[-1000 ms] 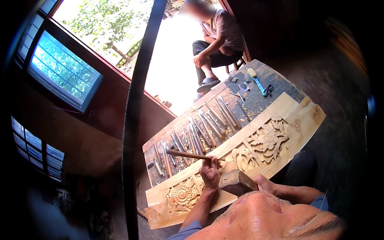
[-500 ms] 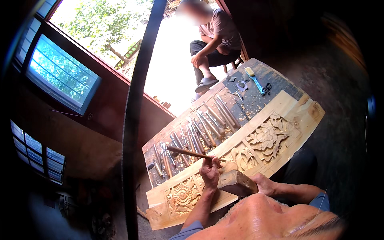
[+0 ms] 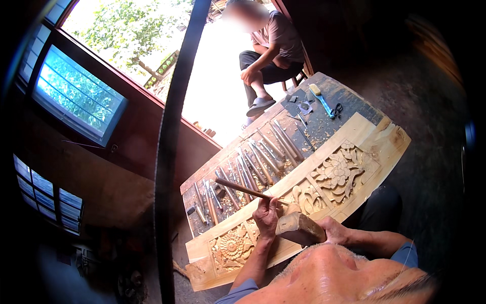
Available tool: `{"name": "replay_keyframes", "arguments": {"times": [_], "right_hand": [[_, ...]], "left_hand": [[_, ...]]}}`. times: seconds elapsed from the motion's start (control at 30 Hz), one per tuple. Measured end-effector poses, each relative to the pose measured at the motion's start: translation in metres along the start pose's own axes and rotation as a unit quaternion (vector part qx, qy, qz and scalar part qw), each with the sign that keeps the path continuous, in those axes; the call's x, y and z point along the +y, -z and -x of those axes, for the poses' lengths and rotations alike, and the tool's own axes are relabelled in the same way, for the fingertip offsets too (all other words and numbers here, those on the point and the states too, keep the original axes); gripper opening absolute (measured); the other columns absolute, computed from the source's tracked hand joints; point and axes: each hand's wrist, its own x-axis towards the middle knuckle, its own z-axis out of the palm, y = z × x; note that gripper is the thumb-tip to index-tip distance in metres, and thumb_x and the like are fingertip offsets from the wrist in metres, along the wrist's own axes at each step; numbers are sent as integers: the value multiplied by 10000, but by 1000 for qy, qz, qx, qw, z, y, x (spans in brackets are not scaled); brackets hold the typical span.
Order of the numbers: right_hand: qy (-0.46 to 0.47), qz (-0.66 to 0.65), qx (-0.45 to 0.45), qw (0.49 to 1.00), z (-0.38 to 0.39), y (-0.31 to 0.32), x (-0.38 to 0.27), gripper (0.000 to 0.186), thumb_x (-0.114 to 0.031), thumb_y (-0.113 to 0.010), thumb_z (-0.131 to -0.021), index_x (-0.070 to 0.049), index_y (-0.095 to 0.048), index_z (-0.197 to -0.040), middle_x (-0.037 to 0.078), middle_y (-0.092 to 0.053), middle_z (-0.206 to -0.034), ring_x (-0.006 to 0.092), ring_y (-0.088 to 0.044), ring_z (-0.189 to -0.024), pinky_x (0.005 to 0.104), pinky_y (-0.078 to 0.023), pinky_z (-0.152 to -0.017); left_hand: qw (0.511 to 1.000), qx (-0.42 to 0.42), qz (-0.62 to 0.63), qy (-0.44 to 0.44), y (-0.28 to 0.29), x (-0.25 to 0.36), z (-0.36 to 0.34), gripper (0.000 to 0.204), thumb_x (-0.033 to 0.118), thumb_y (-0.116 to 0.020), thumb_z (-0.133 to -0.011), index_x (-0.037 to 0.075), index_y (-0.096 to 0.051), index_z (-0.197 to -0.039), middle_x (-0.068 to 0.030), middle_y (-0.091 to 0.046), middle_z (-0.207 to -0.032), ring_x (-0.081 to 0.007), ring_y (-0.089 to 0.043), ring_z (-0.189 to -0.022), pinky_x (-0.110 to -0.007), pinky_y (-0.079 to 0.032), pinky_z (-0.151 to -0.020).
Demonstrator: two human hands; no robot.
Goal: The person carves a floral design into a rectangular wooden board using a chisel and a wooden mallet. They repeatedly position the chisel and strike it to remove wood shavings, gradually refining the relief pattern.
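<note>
My left hand (image 3: 265, 219) is closed round a long wooden-handled chisel (image 3: 238, 188), held slanting with its blade end down at the carved wooden board (image 3: 385, 159). My right hand (image 3: 334, 230) grips a blocky wooden mallet (image 3: 301, 228), which is beside my left hand and over the board's near edge; its handle is mostly hidden. The board bears a raised flower with leaves (image 3: 337, 173) on the right, a round petalled flower (image 3: 232, 244) on the left, and smaller curled carving between them. Behind it lies a row of several chisels and gouges (image 3: 276, 152) among wood shavings.
A blue-handled brush (image 3: 322, 100), black scissors (image 3: 337, 109) and dark scraps lie at the bench's (image 3: 359, 104) far end. Another person (image 3: 276, 45) sits on a stool in the bright doorway beyond. A dark upright bar (image 3: 169, 152) crosses the view left of the bench; windows are at left.
The chisel's raised end has moved a little up and to the right, with my left hand still round it. The mallet has shifted slightly upward in my right hand.
</note>
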Motion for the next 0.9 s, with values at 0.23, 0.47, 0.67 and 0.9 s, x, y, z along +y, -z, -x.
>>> {"name": "replay_keyframes", "arguments": {"times": [0.23,0.47,0.67,0.9], "right_hand": [[-58,-85,18,994,-5,-18,-48,518,-237,-927,-816,16,-680,-1195,21,-690,-1067,105,-609,-993,308,-524,-870],[-17,4,10,1000,-1,4,11,485,-219,-928,-812,5,-684,-1166,18,-700,-1046,104,-626,-974,299,-534,-854],[-64,-81,22,994,-6,-15,-44,457,-212,-929,-810,6,-699,-1139,19,-700,-1036,106,-624,-967,300,-530,-850],[-56,-56,30,996,-4,-14,-45,482,-210,-932,-809,22,-708,-1167,11,-695,-1047,94,-597,-975,290,-513,-850]], "left_hand": [[1000,8,-7,3,5,-4,1,181,203,-706,-1033,22,-711,-1039,0,-689,-743,-56,-607,-683,-245,-479,-603],[1000,8,-10,2,1,-5,0,178,200,-710,-1031,22,-711,-1036,11,-658,-718,-54,-576,-672,-246,-463,-596],[1000,11,-27,-3,5,-6,0,182,203,-708,-1032,21,-710,-1041,15,-649,-709,-52,-565,-663,-246,-458,-590],[1000,4,-14,-7,-1,4,0,183,195,-698,-1038,12,-705,-1041,10,-660,-706,-56,-597,-653,-241,-481,-591]]}}
